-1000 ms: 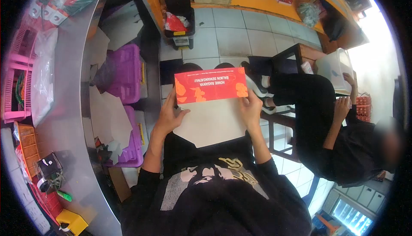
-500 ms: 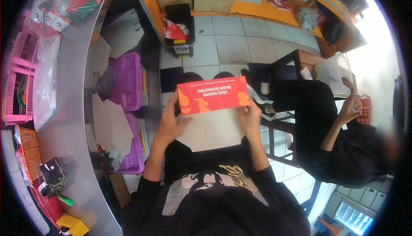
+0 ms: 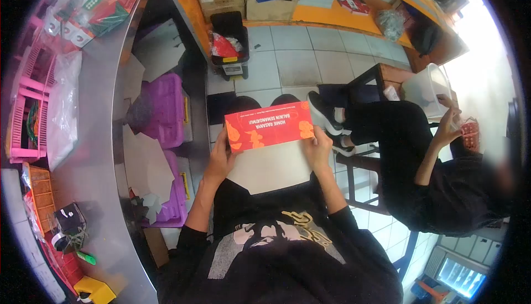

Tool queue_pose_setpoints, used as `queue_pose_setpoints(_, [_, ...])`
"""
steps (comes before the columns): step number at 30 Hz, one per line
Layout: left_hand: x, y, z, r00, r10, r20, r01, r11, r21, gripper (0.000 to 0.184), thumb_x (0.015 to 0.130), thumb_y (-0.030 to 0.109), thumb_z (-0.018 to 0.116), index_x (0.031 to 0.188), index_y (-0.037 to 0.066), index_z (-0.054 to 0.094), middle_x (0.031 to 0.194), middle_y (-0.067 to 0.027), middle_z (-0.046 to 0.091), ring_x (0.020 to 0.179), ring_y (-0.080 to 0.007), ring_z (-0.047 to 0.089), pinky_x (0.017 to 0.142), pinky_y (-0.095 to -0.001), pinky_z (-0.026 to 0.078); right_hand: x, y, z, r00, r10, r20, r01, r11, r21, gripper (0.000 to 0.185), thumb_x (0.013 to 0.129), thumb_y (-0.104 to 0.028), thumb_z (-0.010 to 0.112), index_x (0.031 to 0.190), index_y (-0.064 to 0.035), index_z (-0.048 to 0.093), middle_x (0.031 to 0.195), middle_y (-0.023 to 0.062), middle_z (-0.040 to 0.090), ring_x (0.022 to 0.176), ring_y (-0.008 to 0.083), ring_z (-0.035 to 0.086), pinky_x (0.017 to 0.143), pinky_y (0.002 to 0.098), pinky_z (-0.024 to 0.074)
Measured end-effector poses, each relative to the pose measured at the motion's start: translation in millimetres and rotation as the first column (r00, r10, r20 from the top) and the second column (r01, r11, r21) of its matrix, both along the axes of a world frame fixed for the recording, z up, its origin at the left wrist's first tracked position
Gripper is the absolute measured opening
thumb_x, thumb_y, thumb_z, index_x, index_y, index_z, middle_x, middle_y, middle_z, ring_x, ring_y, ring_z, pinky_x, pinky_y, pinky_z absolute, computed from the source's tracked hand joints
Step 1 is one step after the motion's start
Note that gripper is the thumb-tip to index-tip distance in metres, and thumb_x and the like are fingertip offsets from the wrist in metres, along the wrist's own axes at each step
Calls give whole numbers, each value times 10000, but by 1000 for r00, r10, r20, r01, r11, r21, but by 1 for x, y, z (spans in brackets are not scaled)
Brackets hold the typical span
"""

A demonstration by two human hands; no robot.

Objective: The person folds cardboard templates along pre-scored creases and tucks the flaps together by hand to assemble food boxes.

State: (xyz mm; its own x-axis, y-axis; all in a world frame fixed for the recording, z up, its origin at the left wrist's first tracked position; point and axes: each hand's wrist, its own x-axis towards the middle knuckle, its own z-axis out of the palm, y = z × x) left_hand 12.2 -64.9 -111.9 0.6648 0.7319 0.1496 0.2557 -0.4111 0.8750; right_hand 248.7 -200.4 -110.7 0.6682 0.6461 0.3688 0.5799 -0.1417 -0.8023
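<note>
A red printed carton [image 3: 269, 127] with orange shapes and white lettering, upside down in this view, is held above my lap. Its pale, unprinted flap [image 3: 271, 168] extends toward my body. My left hand [image 3: 221, 157] grips the carton's left side, fingers partly hidden behind it. On the other side, my right hand [image 3: 318, 152] holds the right edge, its thumb in front near the corner.
A metal counter [image 3: 99, 154] runs along the left, with pink baskets [image 3: 30, 105]. Purple crates [image 3: 166, 110] and cardboard sheets lie beneath. At the right sits another person [image 3: 398, 160] beside a white bucket [image 3: 426, 88]. A black bin [image 3: 229, 47] stands ahead.
The carton has moved slightly lower in the view since the first frame, still between both my hands. The other person's hands have come closer together near the bucket.
</note>
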Motion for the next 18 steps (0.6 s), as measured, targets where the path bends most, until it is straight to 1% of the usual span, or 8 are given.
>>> queue_pose_setpoints(6, [-4,1,-7,999,-39,17,40,999,-26,728,845,4,634,1445,-1,222,1420,-202,376,1253,-292,475,961,-355,481,-7,-5,8,1000,10,-5,-11,994,-106,249,797,-25,637,1042,21,631,886,167,688,807,245,696,708,321,533])
queue_pose_setpoints(8, [-4,3,3,988,-109,109,134,954,-269,786,833,27,656,1464,16,188,1455,-204,333,1315,-300,402,1030,-397,418,-6,-8,21,999,36,-7,-37,987,-158,307,794,-19,627,1099,16,612,935,165,688,858,245,696,742,328,534])
queue_pose_setpoints(9, [-3,0,20,988,-107,112,133,955,-265,786,833,27,656,1464,16,188,1455,-204,333,1315,-300,402,1030,-397,418,-8,-12,34,987,66,-145,-75,996,-54,363,805,-29,603,1164,16,571,1044,171,658,967,250,659,807,345,516])
queue_pose_setpoints(12, [2,-8,60,997,-15,-80,27,988,152,817,837,85,665,1471,-4,156,1494,-216,271,1371,-296,313,1108,-408,298,0,-17,55,917,140,-373,-80,982,170,446,824,-28,541,1264,26,493,1243,177,568,1168,266,551,937,374,450])
queue_pose_setpoints(13, [3,-8,60,994,23,111,-30,998,58,774,880,174,624,1466,-21,157,1500,-221,256,1383,-291,286,1121,-397,256,1,-17,65,867,177,-465,-48,960,275,474,830,-17,504,1298,36,456,1334,177,507,1261,277,479,1003,386,402])
queue_pose_setpoints(14, [3,-8,61,953,78,293,-68,997,-46,750,923,264,583,1462,-39,158,1507,-227,242,1395,-285,259,1134,-386,214,3,-15,76,870,164,-465,-81,978,193,451,922,-153,488,1318,57,440,1379,201,453,1311,273,407,1068,379,315])
queue_pose_setpoints(15, [7,-7,63,953,78,293,-67,997,-49,750,923,264,583,1462,-39,158,1507,-227,242,1395,-285,259,1134,-386,214,2,-8,81,870,162,-465,-80,979,190,451,922,-153,488,1318,57,440,1379,201,453,1311,273,407,1068,379,315])
queue_pose_setpoints(18, [30,2,76,920,314,236,-74,728,-681,756,983,502,379,1471,-27,148,1510,-197,248,1394,-262,263,1124,-344,215,4,19,69,751,100,-652,-94,995,45,673,973,-472,436,1373,68,387,1352,220,474,1266,267,447,1065,335,306])
